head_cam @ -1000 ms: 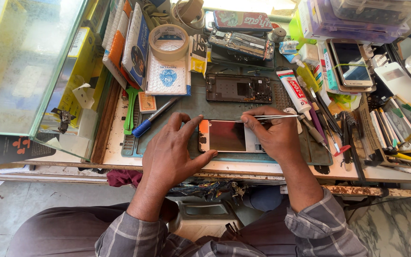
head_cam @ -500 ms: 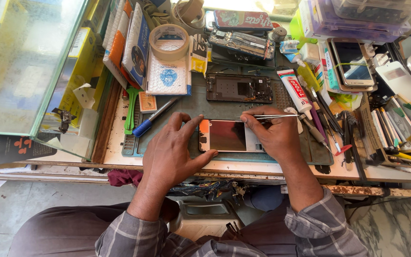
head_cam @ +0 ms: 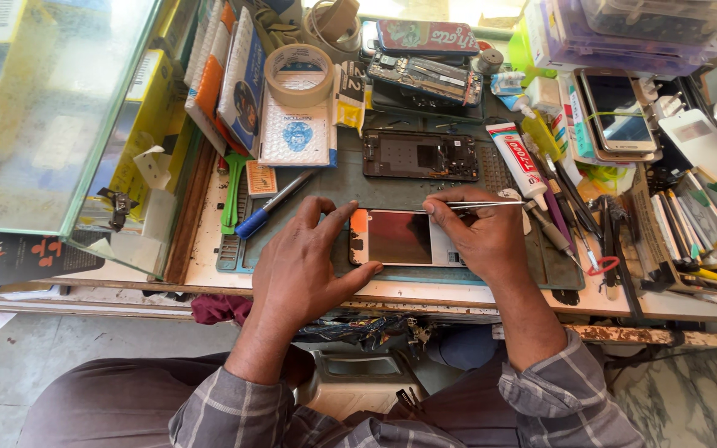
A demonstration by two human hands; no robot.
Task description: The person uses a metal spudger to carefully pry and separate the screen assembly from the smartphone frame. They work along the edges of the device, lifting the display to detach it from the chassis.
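Note:
An opened phone part with a dark reddish panel and an orange tab lies flat on the green work mat. My left hand steadies its left end, thumb under the near edge and index finger along the far edge. My right hand rests on its right end and pinches thin metal tweezers, whose tips lie along the part's far edge. A dark phone frame lies on the mat just beyond.
A tape roll and packets sit at the back left beside a glass case. A blue-handled tool and green tool lie left. A glue tube, phones and several hand tools crowd the right.

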